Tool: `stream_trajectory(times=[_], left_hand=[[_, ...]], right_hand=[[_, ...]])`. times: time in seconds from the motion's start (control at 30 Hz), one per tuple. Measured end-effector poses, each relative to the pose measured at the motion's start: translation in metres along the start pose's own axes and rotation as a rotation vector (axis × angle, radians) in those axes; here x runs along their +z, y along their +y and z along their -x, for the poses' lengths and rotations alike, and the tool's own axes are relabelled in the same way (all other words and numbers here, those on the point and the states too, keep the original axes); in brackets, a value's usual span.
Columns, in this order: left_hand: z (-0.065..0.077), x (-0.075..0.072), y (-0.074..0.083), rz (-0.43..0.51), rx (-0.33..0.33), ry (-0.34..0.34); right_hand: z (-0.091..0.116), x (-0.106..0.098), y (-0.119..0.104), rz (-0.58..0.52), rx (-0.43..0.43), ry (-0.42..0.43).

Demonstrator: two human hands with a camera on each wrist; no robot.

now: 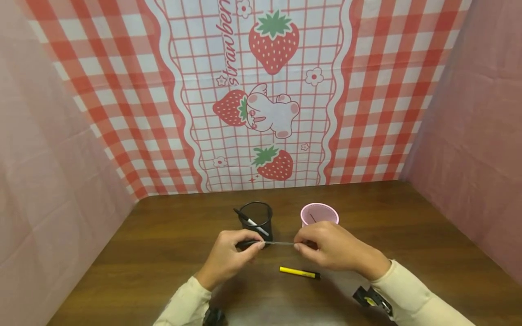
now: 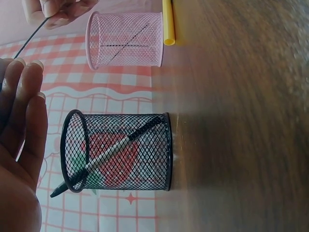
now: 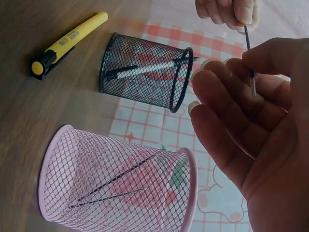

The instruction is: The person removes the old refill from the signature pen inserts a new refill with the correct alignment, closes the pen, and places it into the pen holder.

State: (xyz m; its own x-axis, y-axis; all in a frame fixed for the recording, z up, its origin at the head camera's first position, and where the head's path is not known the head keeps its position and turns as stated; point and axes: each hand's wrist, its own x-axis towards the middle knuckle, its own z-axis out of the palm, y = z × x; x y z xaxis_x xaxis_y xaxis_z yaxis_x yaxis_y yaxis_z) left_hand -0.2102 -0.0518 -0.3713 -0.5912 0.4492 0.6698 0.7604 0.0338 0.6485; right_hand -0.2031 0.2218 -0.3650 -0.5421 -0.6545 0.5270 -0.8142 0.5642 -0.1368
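Over the table, my left hand pinches a dark, pen-like piece, mostly hidden by the fingers. A thin rod, like a pen refill, spans from its fingertips to my right hand, which pinches the other end between thumb and forefinger. In the right wrist view the refill is dark with a pale end beside the right thumb, while the other right fingers are extended. Behind the left hand stands a black mesh cup with a black-and-white pen leaning in it.
A pink mesh cup stands behind the right hand, with two thin dark rods inside. Nearer than the hands, a yellow pen-shaped thing with a black end lies on the wooden table. A strawberry-print cloth hangs at the back.
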Motion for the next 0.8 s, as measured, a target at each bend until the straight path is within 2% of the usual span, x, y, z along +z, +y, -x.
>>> stream_trajectory(times=[0.67, 0.8], left_hand=[[-0.002, -0.003, -0.002, 0.008, -0.011, -0.009], [0.001, -0.002, -0.012, 0.003, -0.010, -0.009]], right_hand=[[0.002, -0.003, 0.002, 0.007, 0.010, 0.002], [0.004, -0.002, 0.002, 0.000, 0.017, 0.001]])
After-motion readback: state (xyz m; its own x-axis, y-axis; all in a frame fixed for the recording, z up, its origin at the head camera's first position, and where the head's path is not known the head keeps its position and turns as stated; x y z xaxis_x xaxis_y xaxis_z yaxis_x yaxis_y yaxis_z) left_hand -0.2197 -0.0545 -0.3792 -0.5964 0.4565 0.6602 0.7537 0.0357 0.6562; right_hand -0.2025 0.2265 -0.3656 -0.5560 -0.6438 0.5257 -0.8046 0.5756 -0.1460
